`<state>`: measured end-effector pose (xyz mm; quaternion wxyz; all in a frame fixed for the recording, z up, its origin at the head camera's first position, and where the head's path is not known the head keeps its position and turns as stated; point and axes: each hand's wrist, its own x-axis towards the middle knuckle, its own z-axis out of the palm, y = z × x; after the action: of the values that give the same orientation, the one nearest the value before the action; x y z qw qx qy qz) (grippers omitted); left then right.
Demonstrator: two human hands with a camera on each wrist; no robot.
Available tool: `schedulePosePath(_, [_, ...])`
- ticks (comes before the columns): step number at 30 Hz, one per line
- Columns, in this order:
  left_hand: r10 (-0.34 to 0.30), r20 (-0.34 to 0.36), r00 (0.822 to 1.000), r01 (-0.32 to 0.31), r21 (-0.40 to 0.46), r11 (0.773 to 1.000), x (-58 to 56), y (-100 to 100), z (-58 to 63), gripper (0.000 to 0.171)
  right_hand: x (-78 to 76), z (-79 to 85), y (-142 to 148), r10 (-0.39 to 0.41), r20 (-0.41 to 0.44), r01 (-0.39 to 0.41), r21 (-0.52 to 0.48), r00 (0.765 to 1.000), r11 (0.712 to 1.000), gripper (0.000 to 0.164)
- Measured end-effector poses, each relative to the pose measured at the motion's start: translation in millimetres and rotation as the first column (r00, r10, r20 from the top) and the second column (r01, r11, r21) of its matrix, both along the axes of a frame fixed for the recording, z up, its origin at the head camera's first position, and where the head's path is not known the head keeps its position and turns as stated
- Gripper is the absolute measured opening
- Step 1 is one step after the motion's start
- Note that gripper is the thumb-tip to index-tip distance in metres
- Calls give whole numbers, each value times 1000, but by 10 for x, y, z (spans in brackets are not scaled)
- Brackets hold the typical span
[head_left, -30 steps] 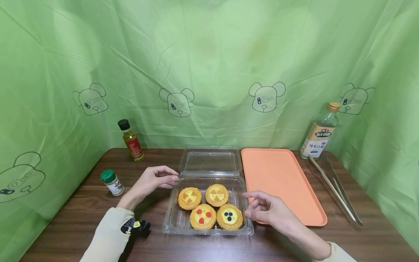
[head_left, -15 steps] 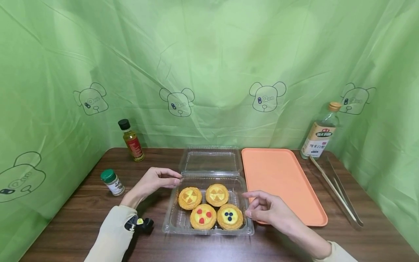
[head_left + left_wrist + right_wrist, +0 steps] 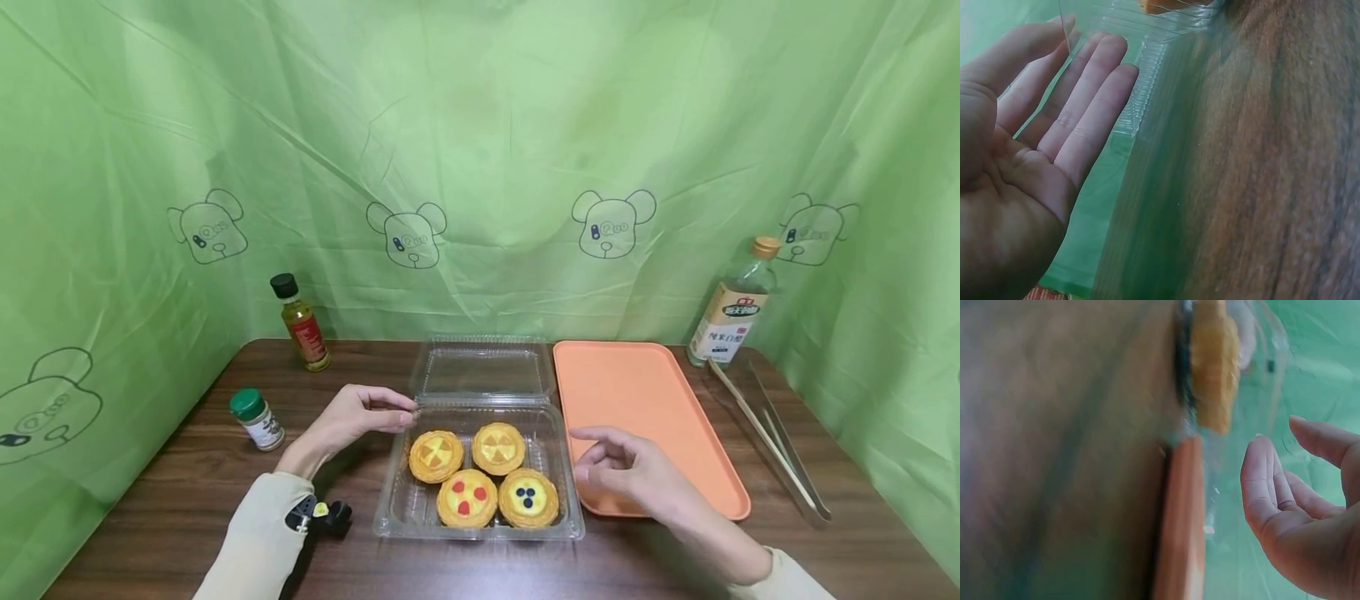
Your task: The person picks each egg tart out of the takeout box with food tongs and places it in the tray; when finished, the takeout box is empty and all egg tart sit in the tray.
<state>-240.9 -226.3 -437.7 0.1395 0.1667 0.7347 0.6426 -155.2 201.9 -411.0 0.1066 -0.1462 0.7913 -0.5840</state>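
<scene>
Right grip (image 3: 633,473) farther from clear container (image 3: 410,507)

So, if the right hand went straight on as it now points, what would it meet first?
Probably the right side of the clear container, though the right hand may be high enough to pass over.

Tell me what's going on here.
A person's left grip pinches the edge of an open clear container at its far left. The right grip is just off the other side, above the orange tray, holding nothing. Four tarts sit in the container, and its lid lies folded back behind them.
</scene>
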Motion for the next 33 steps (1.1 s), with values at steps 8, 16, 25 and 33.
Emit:
schedulePosePath(8, [6, 15, 1000, -6, 9, 1000, -18, 23, 1, 32, -143, 260, 409, -123, -89, 127, 34, 988, 991, 55])
schedulePosePath(16, [-3, 19, 1000, 3, 4, 1000, -36, 20, -13, 33, -277, 406, 981, -261, -271, 322, 211, 927, 923, 52])
schedulePosePath(25, [-7, 18, 1000, 7, 6, 1000, -29, 21, -6, 33, -267, 381, 1607, -402, -344, 500, 273, 848, 822, 55])
schedulePosePath(33, [-4, 9, 1000, 4, 4, 1000, -7, -18, -21, 33, -268, 243, 1916, -496, -275, 562, 284, 824, 777, 69])
